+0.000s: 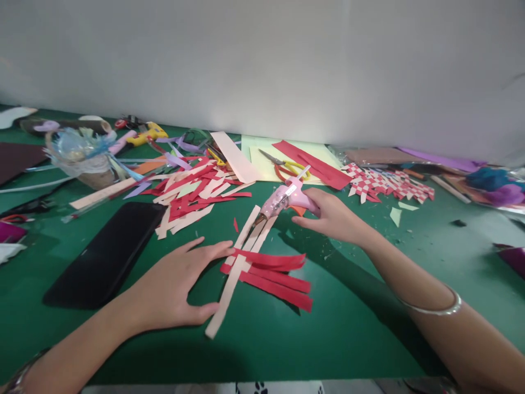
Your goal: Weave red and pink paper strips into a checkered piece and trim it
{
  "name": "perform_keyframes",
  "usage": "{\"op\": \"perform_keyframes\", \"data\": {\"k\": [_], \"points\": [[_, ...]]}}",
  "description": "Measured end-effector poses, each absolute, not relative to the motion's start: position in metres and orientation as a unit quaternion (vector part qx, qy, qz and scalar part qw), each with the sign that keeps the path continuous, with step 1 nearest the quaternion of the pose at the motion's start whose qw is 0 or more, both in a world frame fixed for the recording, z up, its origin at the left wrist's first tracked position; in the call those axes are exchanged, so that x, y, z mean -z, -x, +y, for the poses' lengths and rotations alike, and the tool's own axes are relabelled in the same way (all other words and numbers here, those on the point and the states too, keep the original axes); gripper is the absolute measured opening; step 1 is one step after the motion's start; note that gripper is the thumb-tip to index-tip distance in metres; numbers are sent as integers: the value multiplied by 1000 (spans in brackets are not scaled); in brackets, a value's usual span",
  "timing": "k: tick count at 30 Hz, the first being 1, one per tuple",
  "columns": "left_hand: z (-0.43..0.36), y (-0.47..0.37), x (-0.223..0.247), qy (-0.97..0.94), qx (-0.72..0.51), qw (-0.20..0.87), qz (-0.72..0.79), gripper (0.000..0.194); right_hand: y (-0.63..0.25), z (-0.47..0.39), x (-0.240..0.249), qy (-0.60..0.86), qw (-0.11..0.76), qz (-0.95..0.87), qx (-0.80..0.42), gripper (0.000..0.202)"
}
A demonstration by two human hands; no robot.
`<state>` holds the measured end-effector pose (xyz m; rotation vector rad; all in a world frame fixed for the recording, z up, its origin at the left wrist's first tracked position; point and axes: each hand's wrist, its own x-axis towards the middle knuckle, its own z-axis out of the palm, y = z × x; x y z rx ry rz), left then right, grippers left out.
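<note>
Pale pink strips (229, 295) and red strips (279, 284) cross each other in a partly woven piece on the green table. My left hand (176, 284) lies at its left side with fingers spread, fingertips touching the edge of the strips. In my right hand (328, 213) is a pink glue gun (283, 198), held by its handle. The gun's nozzle points down and left, at the upper part of the pale strips. Whether the nozzle touches the paper, I cannot tell.
A black phone (106, 254) lies left of my left hand. Behind are loose strips (197, 191), scissors (283, 162), red paper (315, 167), woven checkered pieces (389, 183), a yellow glue gun (150, 133) and a small decorated basket (94, 174).
</note>
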<state>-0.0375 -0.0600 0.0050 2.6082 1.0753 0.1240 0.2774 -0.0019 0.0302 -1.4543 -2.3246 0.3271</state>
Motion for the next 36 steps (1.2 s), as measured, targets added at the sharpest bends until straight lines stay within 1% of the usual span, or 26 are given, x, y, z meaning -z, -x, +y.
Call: {"op": "perform_keyframes", "data": {"k": [3, 6, 8, 10, 13, 15, 19, 22, 25, 27, 30, 31, 34, 36], "points": [[-64, 35, -8, -896, -31, 149, 417, 84, -278, -1, -30, 519, 185, -826, -119, 31], [-64, 33, -10, -892, -34, 135, 430, 77, -278, -1, -29, 517, 183, -827, -120, 31], [-63, 32, -10, -901, -36, 127, 413, 68, -279, 0, -29, 516, 185, -828, -118, 31], [-61, 33, -9, -908, -56, 117, 399, 55, -280, 0, -29, 518, 187, -827, -118, 31], [-57, 35, -8, -896, -122, 120, 411, 36, -282, 1, -29, 521, 190, -823, -123, 30], [-55, 36, -7, -876, -166, 135, 432, 28, -283, 2, -29, 522, 195, -821, -124, 30], [-52, 35, -10, -830, -221, 184, 477, 32, -286, 4, -26, 524, 200, -818, -123, 31], [-48, 30, -13, -812, -236, 224, 485, 33, -287, 5, -26, 525, 201, -818, -124, 30], [-42, 21, -16, -814, -239, 243, 470, 41, -286, 5, -27, 522, 200, -820, -121, 30], [-37, 14, -17, -806, -260, 240, 475, 39, -286, 5, -28, 522, 199, -820, -122, 30], [-32, 7, -16, -789, -291, 220, 494, 26, -284, 4, -29, 525, 195, -819, -125, 31], [-32, 6, -15, -787, -295, 217, 496, 24, -284, 4, -29, 525, 194, -819, -125, 31], [-35, 5, -14, -797, -292, 215, 483, 29, -284, 4, -29, 528, 191, -819, -123, 31], [-42, 3, -15, -825, -286, 190, 449, 34, -284, 4, -29, 530, 188, -818, -122, 32]]}}
